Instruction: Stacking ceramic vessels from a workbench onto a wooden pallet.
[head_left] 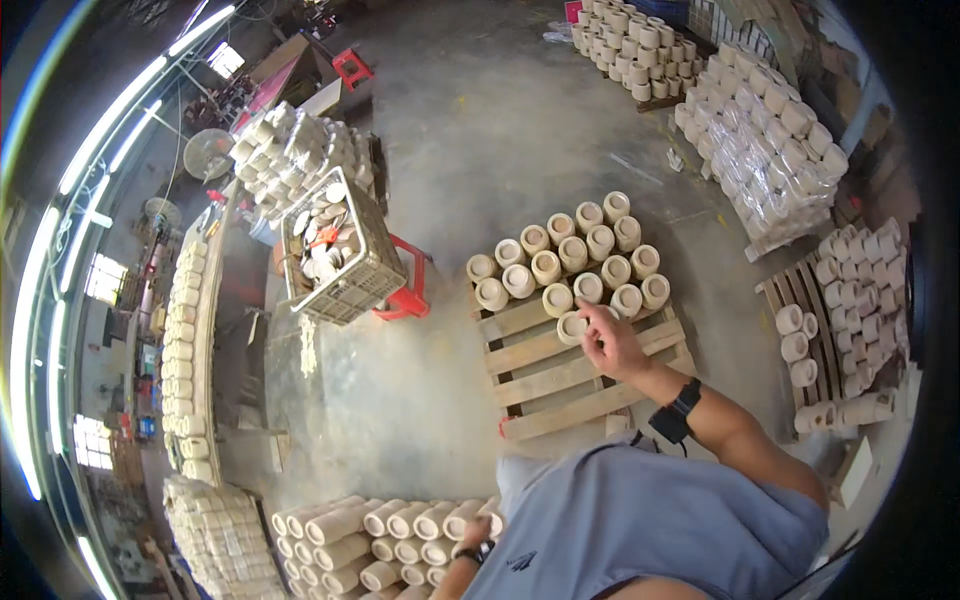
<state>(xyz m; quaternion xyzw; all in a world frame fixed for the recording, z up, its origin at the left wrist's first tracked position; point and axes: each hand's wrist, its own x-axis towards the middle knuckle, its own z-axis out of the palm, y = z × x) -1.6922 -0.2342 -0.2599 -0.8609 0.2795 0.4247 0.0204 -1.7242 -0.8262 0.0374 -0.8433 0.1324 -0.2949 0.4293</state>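
Over the wooden pallet (540,352), my right hand (612,345) reaches forward with its fingers bent around the edge of a pale cylindrical pot (572,328). That pot stands at the near left corner of several rows of matching pots (545,266), which show round recessed tops. Down at the lower edge, my left hand (478,532) is at the right end of a pile of pale cylinders (400,520) lying on their sides. Its fingers curl against a cylinder (495,520) in the top row; my shirt hides part of it.
Left of the pallet, a plastic crate (345,290) full of pale discs rests on a red stool (410,285). A long shelf (215,340) bears a row of pots. Plastic-wrapped stacks (765,140) stand at far right, with another loaded pallet (800,290) nearer.
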